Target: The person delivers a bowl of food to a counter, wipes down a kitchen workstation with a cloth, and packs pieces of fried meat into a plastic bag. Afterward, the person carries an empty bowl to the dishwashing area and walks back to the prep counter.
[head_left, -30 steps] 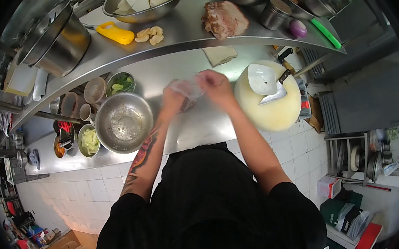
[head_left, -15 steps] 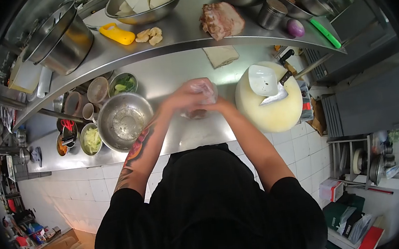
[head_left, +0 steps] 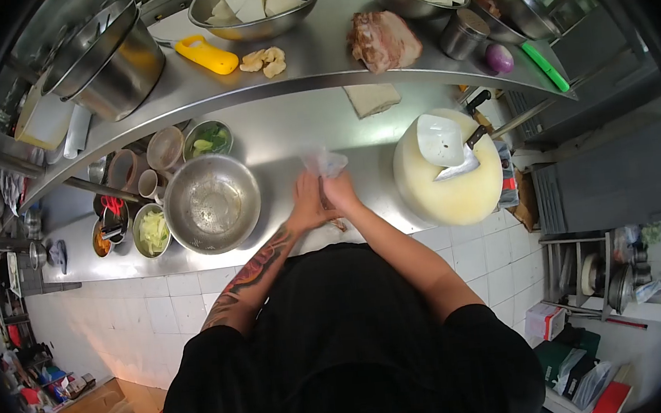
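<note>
A clear plastic bag [head_left: 326,161] bunches up above my hands, over the steel worktop [head_left: 280,171] near its front edge. My left hand [head_left: 308,202] presses against the bag's left side with its fingers together. On the other side, my right hand [head_left: 339,193] is closed round the bag. Something brownish shows low between the hands, but I cannot tell what it is. To the left stands a large steel bowl [head_left: 212,205] with a wet-looking inside.
Right of my hands, a round cutting board [head_left: 456,199] carries a white dish [head_left: 440,140] and a knife [head_left: 460,165]. A folded cloth [head_left: 373,99] lies farther back. Bowls of cut vegetables [head_left: 152,231] stand at left. The raised shelf holds meat [head_left: 383,41] and a yellow-handled peeler [head_left: 207,54].
Both hands have come down toward my body with the plastic bag. Its loose top now points away from me, above the fingers. The view has shifted slightly.
</note>
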The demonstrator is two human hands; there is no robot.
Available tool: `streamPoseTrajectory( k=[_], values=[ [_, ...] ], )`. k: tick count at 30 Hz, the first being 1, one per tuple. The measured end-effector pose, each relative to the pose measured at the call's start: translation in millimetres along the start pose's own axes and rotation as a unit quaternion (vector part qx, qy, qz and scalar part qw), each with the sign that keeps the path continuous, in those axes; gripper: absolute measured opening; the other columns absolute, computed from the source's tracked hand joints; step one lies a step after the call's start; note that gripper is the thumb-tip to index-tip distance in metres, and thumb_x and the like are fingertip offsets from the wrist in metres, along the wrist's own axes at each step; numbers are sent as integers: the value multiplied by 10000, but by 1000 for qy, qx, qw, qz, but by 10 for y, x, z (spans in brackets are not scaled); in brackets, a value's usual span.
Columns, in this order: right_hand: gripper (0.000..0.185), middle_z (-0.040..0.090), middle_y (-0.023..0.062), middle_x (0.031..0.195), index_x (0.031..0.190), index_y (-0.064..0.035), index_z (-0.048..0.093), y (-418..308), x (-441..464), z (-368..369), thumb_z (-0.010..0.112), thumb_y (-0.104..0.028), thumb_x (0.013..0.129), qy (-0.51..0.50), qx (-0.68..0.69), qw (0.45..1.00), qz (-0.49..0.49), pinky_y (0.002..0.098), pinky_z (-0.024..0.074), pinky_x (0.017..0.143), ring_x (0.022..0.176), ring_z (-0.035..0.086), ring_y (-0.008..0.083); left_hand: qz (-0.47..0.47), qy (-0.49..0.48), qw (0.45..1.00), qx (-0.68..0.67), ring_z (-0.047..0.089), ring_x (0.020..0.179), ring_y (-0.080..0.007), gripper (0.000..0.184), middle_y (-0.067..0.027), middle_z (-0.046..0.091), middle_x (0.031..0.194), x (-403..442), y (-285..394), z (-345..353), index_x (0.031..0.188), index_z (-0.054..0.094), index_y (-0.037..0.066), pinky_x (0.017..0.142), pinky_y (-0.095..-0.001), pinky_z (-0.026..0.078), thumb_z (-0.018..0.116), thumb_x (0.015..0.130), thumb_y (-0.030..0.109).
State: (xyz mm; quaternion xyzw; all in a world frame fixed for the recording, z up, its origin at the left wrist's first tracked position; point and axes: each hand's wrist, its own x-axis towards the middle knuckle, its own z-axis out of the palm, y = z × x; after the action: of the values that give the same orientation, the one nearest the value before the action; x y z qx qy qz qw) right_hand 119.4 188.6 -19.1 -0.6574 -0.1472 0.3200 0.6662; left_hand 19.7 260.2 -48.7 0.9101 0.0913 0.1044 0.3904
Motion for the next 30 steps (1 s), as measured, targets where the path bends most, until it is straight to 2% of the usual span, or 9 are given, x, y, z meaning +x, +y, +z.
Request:
streamPoseTrajectory(
  k=[5, 15, 21, 22, 23, 24, 26, 27, 30],
  values=[
    [322, 642, 190, 1134, 1195, 23, 569, 214, -72, 231, 556, -137, 915, 58, -50, 988, -135, 357, 448, 926, 1075, 602, 297, 16, 218, 971, 98, 309, 1307, -440, 1112, -230, 375, 1386, 62, 181, 319, 1442, 274, 34, 1086, -532, 228, 836, 585, 465],
    [231, 655, 134, 1000, 1088, 19, 586, -790, -427, 486, 539, -154, 942, 51, -74, 989, -119, 359, 459, 860, 984, 624, 261, -19, 245, 966, 79, 343, 1277, -423, 1027, -204, 421, 1346, 408, -216, 298, 1412, 336, 49, 1058, -553, 236, 820, 599, 447],
    [227, 652, 118, 967, 1088, -28, 605, -967, -362, 542, 557, -197, 945, 126, 93, 983, -98, 331, 450, 859, 934, 620, 253, -22, 254, 965, 65, 363, 1260, -412, 976, -189, 449, 1321, 506, -362, 271, 1393, 373, 59, 1041, -565, 241, 811, 607, 435],
    [215, 644, 92, 944, 1054, -21, 599, -951, -420, 616, 566, -202, 942, 262, -219, 909, -239, 321, 467, 798, 877, 612, 199, -21, 263, 963, 63, 367, 1257, -410, 967, -187, 453, 1317, 504, -401, 302, 1390, 379, 60, 1039, -567, 242, 810, 609, 434],
    [208, 636, 65, 921, 1019, -15, 593, -938, -454, 664, 574, -206, 939, 360, -500, 708, -347, 311, 484, 737, 820, 603, 145, -13, 275, 960, 55, 370, 1254, -409, 959, -184, 458, 1313, 528, -478, 358, 1387, 385, 62, 1036, -569, 243, 808, 610, 432],
    [208, 636, 65, 921, 1019, -15, 593, -798, -366, 638, 574, -206, 939, 362, -498, 709, -345, 311, 484, 737, 820, 603, 145, 3, 298, 954, 41, 373, 1251, -407, 951, -182, 463, 1309, 570, -643, 513, 1384, 391, 63, 1033, -572, 244, 807, 611, 430],
    [223, 635, 83, 975, 1029, -20, 595, -417, -122, 500, 586, -221, 933, 163, -192, 963, -91, 322, 485, 808, 887, 602, 158, 31, 343, 939, 7, 380, 1245, -403, 934, -177, 472, 1301, 632, -895, 710, 1378, 404, 66, 1027, -576, 245, 804, 614, 426],
    [223, 635, 83, 975, 1029, -20, 595, -449, -131, 434, 586, -221, 933, 163, -193, 963, -92, 322, 485, 808, 887, 602, 158, 31, 345, 938, 6, 380, 1245, -403, 934, -177, 472, 1301, 594, -730, 548, 1378, 404, 66, 1027, -576, 245, 804, 614, 426],
    [261, 600, 124, 1052, 1046, -44, 616, -550, -211, 161, 627, -262, 903, -6, 191, 979, 76, 378, 398, 974, 1132, 509, 259, -75, 142, 983, 92, 389, 1241, -361, 858, -172, 497, 1267, 341, -258, 55, 1397, 391, 79, 1038, -517, 267, 772, 668, 322]
  ],
)
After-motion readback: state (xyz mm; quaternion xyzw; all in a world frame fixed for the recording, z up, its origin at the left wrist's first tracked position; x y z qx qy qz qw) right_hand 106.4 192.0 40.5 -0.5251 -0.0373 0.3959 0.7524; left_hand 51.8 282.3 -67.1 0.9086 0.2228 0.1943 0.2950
